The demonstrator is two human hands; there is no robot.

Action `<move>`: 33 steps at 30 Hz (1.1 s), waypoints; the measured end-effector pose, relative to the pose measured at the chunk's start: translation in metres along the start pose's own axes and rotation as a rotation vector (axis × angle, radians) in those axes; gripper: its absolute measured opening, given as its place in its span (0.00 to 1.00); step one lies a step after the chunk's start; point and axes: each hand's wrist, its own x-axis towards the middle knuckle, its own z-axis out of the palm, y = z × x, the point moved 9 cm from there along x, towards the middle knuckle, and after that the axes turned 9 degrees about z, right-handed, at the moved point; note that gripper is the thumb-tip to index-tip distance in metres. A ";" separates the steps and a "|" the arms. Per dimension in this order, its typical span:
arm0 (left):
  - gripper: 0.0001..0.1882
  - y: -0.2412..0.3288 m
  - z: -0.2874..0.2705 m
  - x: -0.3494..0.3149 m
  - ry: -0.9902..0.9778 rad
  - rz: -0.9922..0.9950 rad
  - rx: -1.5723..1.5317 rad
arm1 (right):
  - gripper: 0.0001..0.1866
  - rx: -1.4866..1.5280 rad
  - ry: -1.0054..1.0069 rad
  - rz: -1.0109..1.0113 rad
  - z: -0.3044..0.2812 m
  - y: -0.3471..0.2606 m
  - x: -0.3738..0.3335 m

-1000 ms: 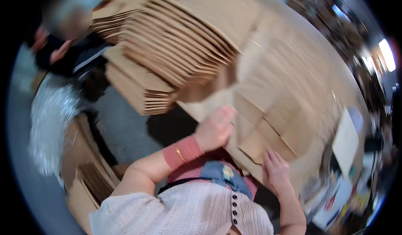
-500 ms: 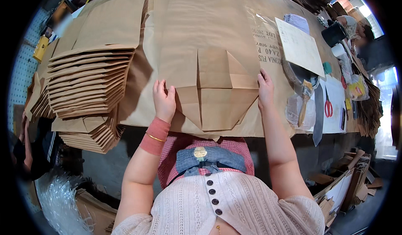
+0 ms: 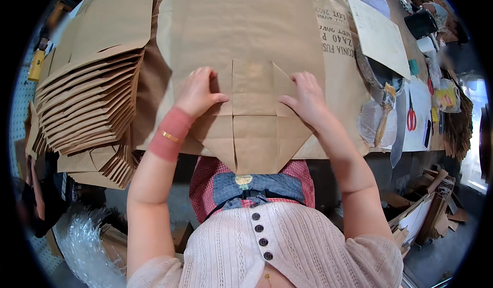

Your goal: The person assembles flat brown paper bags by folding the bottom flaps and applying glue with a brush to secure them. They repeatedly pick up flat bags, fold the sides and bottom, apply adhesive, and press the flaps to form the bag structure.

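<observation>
A large brown kraft paper bag (image 3: 252, 90) lies in front of me, its folded bottom end toward me. The folds form a squarish middle panel with slanted side flaps, and the near end reaches over the table's front edge. My left hand (image 3: 203, 93) rests on the left flap, thumb pointing inward and apart from the bent fingers. On the right flap lies my right hand (image 3: 306, 97), its thumb likewise spread from the fingers. Neither hand appears to pinch the paper.
Stacks of folded paper bags (image 3: 87, 103) stand at the left. On the right are a brush (image 3: 385, 116) in a plastic-lined holder, a white board (image 3: 379, 36) over a basin, and red-handled scissors (image 3: 411, 117). Plastic strands (image 3: 84, 242) hang at lower left. Another person's arm (image 3: 36, 190) shows at far left.
Both hands have moved inward and away from me, from the bag's outer edges onto its folded flaps. The bag's near end has come closer to me, past the table edge.
</observation>
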 end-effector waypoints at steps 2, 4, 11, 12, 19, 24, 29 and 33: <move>0.14 -0.007 0.012 0.015 -0.076 0.019 -0.047 | 0.19 0.005 -0.113 0.006 0.010 -0.003 0.017; 0.12 -0.028 0.018 0.015 -0.403 -0.143 -0.183 | 0.18 0.032 -0.340 0.081 0.009 0.016 0.023; 0.09 -0.015 0.001 -0.003 -0.554 0.030 -0.185 | 0.09 0.051 -0.482 -0.241 -0.004 0.005 0.013; 0.09 -0.015 0.002 -0.004 -0.563 0.048 -0.178 | 0.09 -0.058 -0.517 -0.290 0.000 0.002 0.011; 0.05 0.015 0.006 -0.003 -0.535 0.355 0.409 | 0.06 -0.512 -0.450 -0.535 0.010 -0.017 0.005; 0.13 0.058 0.012 -0.030 -0.343 0.319 0.779 | 0.20 -0.690 -0.250 -0.463 0.008 -0.030 -0.023; 0.44 0.100 0.066 -0.057 -0.369 0.328 0.191 | 0.40 -0.094 -0.176 -0.503 0.056 -0.072 -0.057; 0.53 0.041 0.036 -0.072 -0.219 0.091 0.256 | 0.48 -0.121 -0.074 -0.239 0.031 -0.019 -0.054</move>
